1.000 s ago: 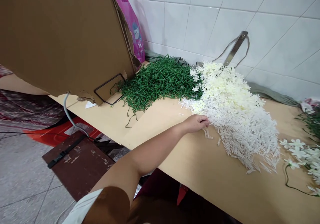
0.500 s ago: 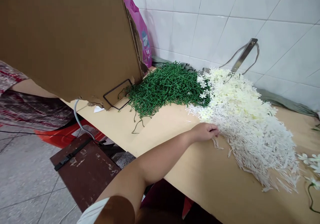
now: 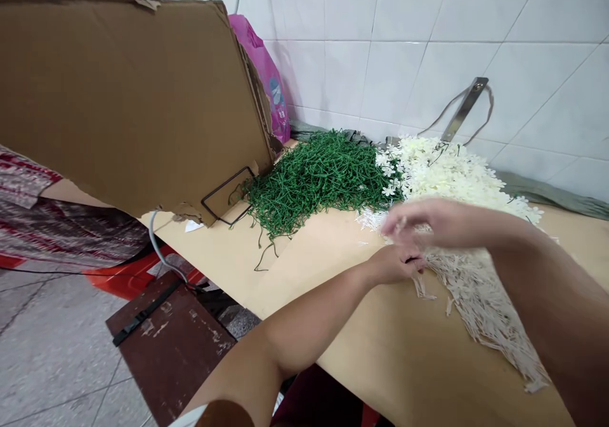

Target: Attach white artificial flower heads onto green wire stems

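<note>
My left hand (image 3: 394, 264) is closed, its fingers curled together low over the table at the near edge of a heap of thin white plastic sticks (image 3: 480, 306). A few white sticks (image 3: 422, 289) show just below its fingertips; what is inside the fingers is hidden. Above and partly across it, my right hand (image 3: 428, 222) is smeared by motion, with bent fingers, so its grip is unclear. Pale cream artificial flowers (image 3: 457, 176) are piled behind the right hand. Left of them is a tangled heap of green plastic stems (image 3: 323, 176).
A large cardboard box (image 3: 133, 103) stands at the left, a black wire frame (image 3: 227, 195) by its corner. Behind it hangs a pink plastic bag (image 3: 264, 75). A metal strip (image 3: 466, 110) leans on the tiled wall. Another person's patterned clothing (image 3: 57, 214) shows at the far left.
My right hand has come in from the right, over the white sticks to my left hand. The left hand has stayed at nearly the same spot; the view has tilted up slightly.
</note>
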A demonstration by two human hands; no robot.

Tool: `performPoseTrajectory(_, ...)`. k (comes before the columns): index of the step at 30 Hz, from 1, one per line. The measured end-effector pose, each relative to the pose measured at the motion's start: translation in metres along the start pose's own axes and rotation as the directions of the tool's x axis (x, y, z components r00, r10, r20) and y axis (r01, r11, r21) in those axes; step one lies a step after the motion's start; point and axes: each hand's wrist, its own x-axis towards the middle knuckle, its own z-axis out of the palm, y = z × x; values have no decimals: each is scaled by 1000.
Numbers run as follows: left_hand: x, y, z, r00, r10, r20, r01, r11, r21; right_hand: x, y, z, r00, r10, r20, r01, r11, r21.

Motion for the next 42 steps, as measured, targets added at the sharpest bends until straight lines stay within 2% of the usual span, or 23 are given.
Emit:
performPoseTrajectory(1, 0, 0, 0, 1000, -7, -5, 7, 1000, -3, 31, 12, 2, 993, 108, 58, -102, 991, -87)
performPoseTrajectory(2, 0, -1, 0, 1000, -13, -10, 13, 1000, -1, 59, 24, 4, 968, 245, 57, -229, 953, -200)
performPoseTrajectory(4, -2, -2, 0, 1000, -19, -12, 19, 1000, -4, 99, 46, 12, 912, 411, -15, -389, 850, -356)
performPoseTrajectory(7, -4, -3, -2, 1000, 3, -7, -3, 1000, -4, 120, 69, 29, 869, 495, 16, -440, 786, -435)
performPoseTrajectory(9, -6, -3, -3, 999, 34, 7, -34, 999, -6, 117, 79, 36, 873, 488, 10, -441, 797, -412)
performPoseTrajectory(12, -6, -1, -3, 999, 35, 30, -35, 999, -14, 108, 81, 27, 868, 481, -126, -497, 841, -215)
performPoseTrajectory(14, -6, 0, -2, 1000, -6, 25, 7, 999, -47, 102, 75, 10, 812, 547, -204, -557, 830, 8)
performPoseTrajectory(16, -5, 1, -2, 999, -49, 18, 51, 989, -138, 93, 64, -9, 742, 633, -219, -587, 772, 242)
performPoseTrajectory(18, -5, 2, -3, 998, -66, 20, 69, 953, -294, 76, 50, -22, 724, 646, -241, -574, 759, 308)
performPoseTrajectory(21, -5, 2, -10, 999, -17, 28, 29, 838, -546, 36, 32, -19, 732, 608, -309, -550, 794, 259)
performPoseTrajectory(24, -3, 0, -16, 999, 21, -26, -33, 706, -708, -13, 24, -1, 882, 294, -367, -318, 948, -5)
performPoseTrajectory(26, -3, -1, -16, 998, -7, -57, -38, 665, -746, -42, 22, 12, 924, 128, -359, -184, 975, -127)
performPoseTrajectory(28, -3, 0, -13, 998, -30, -58, -23, 662, -749, -64, 21, 20, 933, 53, -357, -131, 971, -198)
performPoseTrajectory(30, -4, 1, -10, 999, -32, -35, -5, 671, -741, -78, 19, 26, 934, 29, -355, -118, 966, -231)
performPoseTrajectory(34, -6, 2, -8, 995, -13, 101, 83, 672, -736, -94, 17, 33, 930, 29, -367, -124, 963, -240)
performPoseTrajectory(38, -6, 2, -14, 972, 45, 231, 153, 627, -764, -104, 24, 38, 894, 45, -446, -176, 950, -258)
performPoseTrajectory(40, -7, 2, -15, 980, 31, 198, 140, 598, -789, -108, 26, 39, 879, 81, -471, -233, 933, -273)
performPoseTrajectory(42, -7, 4, -14, 993, -18, 119, 107, 580, -807, -111, 24, 39, 870, 107, -481, -268, 922, -279)
